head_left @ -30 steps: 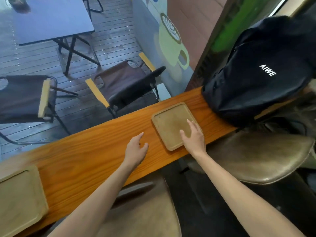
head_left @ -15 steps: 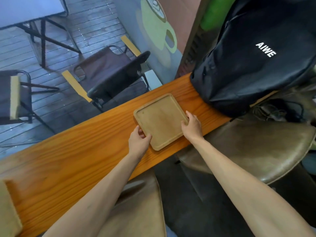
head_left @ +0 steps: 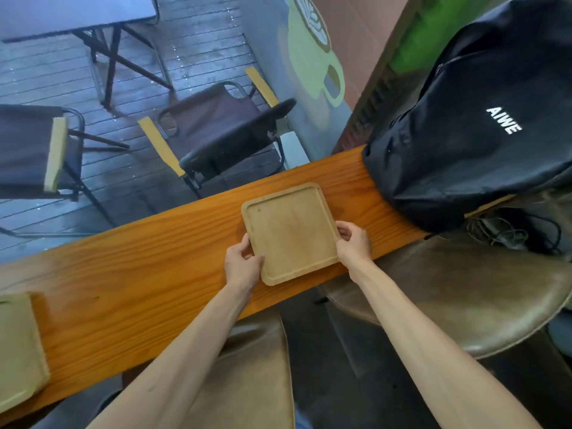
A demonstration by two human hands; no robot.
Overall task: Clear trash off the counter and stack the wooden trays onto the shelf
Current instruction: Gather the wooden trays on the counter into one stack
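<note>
A square wooden tray (head_left: pixel 291 230) with a raised rim lies on the orange wooden counter (head_left: pixel 139 274), near its right end. My left hand (head_left: pixel 243 263) grips the tray's near-left edge, fingers curled over the rim. On the opposite side my right hand (head_left: pixel 353 243) holds the near-right edge the same way. The tray looks empty. A second wooden tray (head_left: pixel 18 348) sits at the counter's far left, partly cut off by the frame. No trash shows on the counter.
A black backpack (head_left: pixel 470 119) rests on the counter's right end, close to the held tray. Two brown leather stool seats (head_left: pixel 464 305) stand below the counter's near edge. Beyond the glass are folding chairs (head_left: pixel 216 131) and a dark table (head_left: pixel 74 13).
My left hand moved from the bare counter to the tray's left edge and closed on it. My right hand shifted from flat on the tray to gripping its right edge. The view moved closer.
</note>
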